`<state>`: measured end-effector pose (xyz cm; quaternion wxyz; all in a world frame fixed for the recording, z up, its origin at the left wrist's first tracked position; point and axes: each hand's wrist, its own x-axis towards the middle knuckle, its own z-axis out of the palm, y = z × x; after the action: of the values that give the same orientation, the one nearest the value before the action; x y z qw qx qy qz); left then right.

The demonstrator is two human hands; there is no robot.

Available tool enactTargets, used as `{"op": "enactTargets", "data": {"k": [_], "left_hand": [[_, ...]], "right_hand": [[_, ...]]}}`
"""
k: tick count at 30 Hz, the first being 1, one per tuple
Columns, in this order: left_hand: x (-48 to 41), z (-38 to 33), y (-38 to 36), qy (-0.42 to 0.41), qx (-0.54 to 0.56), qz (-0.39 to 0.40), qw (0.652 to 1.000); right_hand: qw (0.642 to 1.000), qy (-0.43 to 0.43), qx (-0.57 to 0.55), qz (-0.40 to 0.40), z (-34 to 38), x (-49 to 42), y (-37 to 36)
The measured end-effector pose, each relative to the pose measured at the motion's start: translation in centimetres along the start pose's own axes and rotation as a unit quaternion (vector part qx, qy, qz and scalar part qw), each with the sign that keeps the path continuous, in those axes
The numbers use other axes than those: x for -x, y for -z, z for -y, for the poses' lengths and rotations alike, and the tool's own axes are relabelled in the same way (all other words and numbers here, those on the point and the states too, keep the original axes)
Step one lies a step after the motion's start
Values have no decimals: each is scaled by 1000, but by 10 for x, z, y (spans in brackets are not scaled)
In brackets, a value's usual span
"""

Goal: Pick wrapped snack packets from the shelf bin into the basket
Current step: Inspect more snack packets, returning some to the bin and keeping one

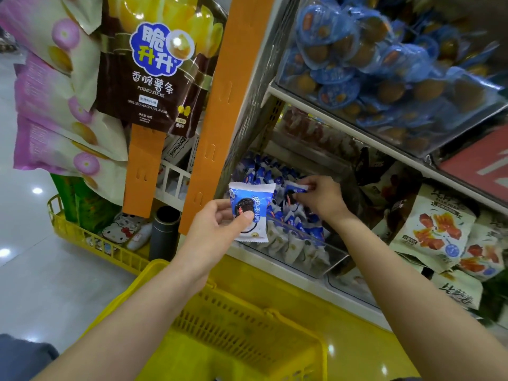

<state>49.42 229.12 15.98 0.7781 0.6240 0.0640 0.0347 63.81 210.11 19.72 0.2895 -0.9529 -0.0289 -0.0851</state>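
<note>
1. Your left hand (217, 224) pinched a packet (253, 199) by its lower half, with the thumb pressed on the front beside the biscuit picture. The fingers behind the wrapper were hidden.
2. That packet stood upright in the air in front of the bin's (324, 257) left end, clear of the pile and not in the basket (242, 325) below.
3. Your right hand (321, 199) reached into the bin, its fingers closed on the white end of a second packet (297, 187) lying on top of the pile. The fingertips were blurred.
4. Your right forearm covered the bin's right end.
5. The basket ran off the bottom edge, so part of its floor was out of view.
6. The print on the binned packets was too small to read.
</note>
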Motion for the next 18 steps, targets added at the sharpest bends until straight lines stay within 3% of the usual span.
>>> {"op": "enactTargets", "data": {"k": [3, 5, 7, 13, 18], "left_hand": [[2, 1, -2, 2, 25, 10, 1000], [5, -1, -2, 2, 65, 33, 997], [6, -2, -2, 20, 121, 66, 990], [17, 0, -7, 74, 221, 134, 963], [22, 1, -4, 124, 231, 161, 951]], "right_hand": [[992, 72, -37, -98, 18, 16, 20], [987, 82, -94, -103, 32, 32, 31], [982, 89, -160, -54, 42, 54, 37], [969, 74, -220, 85, 50, 116, 20], [950, 63, -249, 179, 46, 136, 23]]}}
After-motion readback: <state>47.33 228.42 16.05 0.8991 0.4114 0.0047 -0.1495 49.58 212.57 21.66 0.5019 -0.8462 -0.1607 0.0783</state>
